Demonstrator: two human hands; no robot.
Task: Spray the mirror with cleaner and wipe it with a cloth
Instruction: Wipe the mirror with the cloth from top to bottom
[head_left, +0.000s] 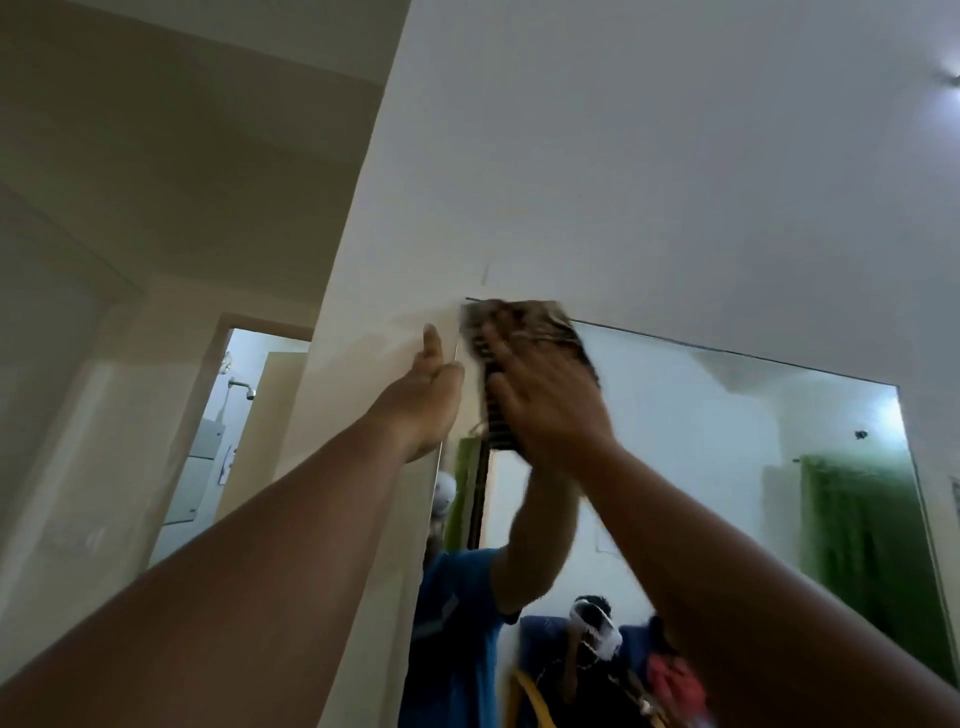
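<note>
1. Head view, centre of the frame: the right hand presses a brown cloth flat against the top left corner of the mirror. Its fingers lie straight over the cloth, palm to the glass; it is blurred, so it seems to be mid-stroke.
2. Just left of it, the left hand rests open on the wall at the mirror's left edge, fingers straight and pointing up, holding nothing. It looks to be a brace.
3. The mirror fills the lower right of the frame. Its glass shows a hazy patch on the right side, by the reflected green curtain.
4. No cleaner bottle is visible here.
5. Step in hand, as I judge it: the wiping, with spraying likely done.
6. The next move calls for drawing the cloth along the top edge to the right, then down in overlapping passes, with even pressure, until the haze clears.
</note>
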